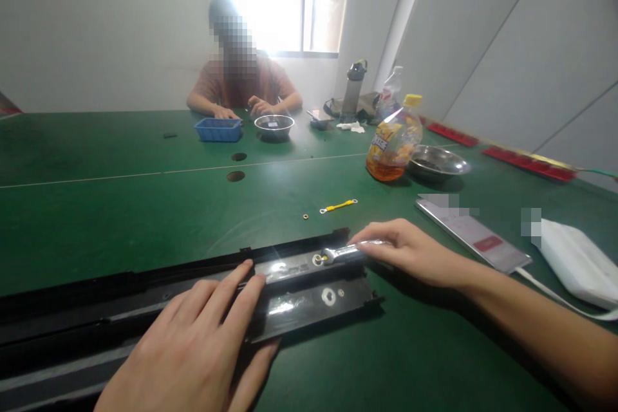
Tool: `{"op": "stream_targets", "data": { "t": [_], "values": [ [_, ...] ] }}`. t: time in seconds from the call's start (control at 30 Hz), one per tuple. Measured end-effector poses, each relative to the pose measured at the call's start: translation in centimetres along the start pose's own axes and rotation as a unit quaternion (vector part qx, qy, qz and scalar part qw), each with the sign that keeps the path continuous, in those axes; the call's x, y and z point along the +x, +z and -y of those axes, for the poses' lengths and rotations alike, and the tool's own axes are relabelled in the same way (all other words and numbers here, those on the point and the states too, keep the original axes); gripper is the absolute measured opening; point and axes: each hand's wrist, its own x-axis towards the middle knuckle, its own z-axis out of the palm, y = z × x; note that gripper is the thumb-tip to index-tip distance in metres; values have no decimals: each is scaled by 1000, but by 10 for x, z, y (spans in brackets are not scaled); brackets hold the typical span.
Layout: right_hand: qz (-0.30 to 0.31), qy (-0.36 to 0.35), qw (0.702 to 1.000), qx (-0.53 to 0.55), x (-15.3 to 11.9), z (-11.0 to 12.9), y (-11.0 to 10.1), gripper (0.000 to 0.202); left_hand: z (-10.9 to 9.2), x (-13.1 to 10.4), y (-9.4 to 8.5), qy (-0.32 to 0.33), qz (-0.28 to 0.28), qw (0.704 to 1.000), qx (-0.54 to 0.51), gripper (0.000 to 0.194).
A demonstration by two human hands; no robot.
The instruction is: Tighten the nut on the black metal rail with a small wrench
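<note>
Silver wrench [344, 252] pinched in right fingers [379, 230], left fingers [244, 301] spread over black rail [292, 306].

A dazzlingly bright window [270, 0] in the pale far wall [96, 32], beyond a broad green table [96, 219].

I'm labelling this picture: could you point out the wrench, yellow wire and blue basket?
Wrench [346, 250]: head view, on its shiny shaft.
Yellow wire [340, 206]: head view, on its middle.
Blue basket [218, 134]: head view, on its front wall.
</note>
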Motion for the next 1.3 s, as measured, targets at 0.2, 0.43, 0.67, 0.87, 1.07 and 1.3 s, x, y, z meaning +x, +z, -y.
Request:
{"op": "stream_targets", "data": {
  "t": [0.2,0.43,0.67,0.87,1.07,1.3],
  "values": [
    [-19,8,1000,10,0,2,0,42,-1,-1,-1,-6,8,1000,-2,63],
    [-16,-1,1000,-2,1,0,6,44,0,-2,0,-7,7,1000,1,66],
    [-35,4,999,25,0,-2,2,46,1,-3,0,-3,8,1000,1,65],
    [-17,10,1000,9,0,2,4,48,-1,-2,-1,-6,9,1000,4,65],
    [-25,12,1000,10,0,3,2,45,0,-3,-1,-6,10,1000,3,65],
    [-17,0,1000,18,0,1,4,45,0,-2,-1,-8,13,1000,3,65]
  ]
}}
